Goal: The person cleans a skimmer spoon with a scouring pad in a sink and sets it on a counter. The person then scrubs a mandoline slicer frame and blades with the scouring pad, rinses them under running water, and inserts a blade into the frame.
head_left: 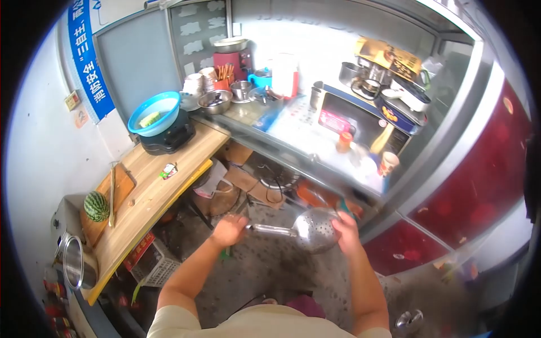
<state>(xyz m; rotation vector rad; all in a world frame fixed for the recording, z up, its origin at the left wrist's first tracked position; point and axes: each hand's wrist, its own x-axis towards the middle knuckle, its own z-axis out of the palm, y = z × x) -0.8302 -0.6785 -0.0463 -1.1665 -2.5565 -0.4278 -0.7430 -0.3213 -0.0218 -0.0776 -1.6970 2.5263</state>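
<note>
Out in front of my body, above the floor, I hold a metal skimmer [318, 230] with a round bowl full of small holes. My left hand [230, 230] is closed at the end of its straight metal handle. On the other side, my right hand [346, 232] grips the rim of the bowl, thumb over the edge. The handle lies nearly level between the two hands, bowl to the right. Part of the rim is hidden behind my right fingers.
A wooden table [186, 146] at left bears a watermelon [96, 206], a cutting board [124, 188] and a blue basin [155, 114] on a black appliance. A metal counter [242, 127] with bowls and cups runs along the back. A white crate [160, 265] stands below the table.
</note>
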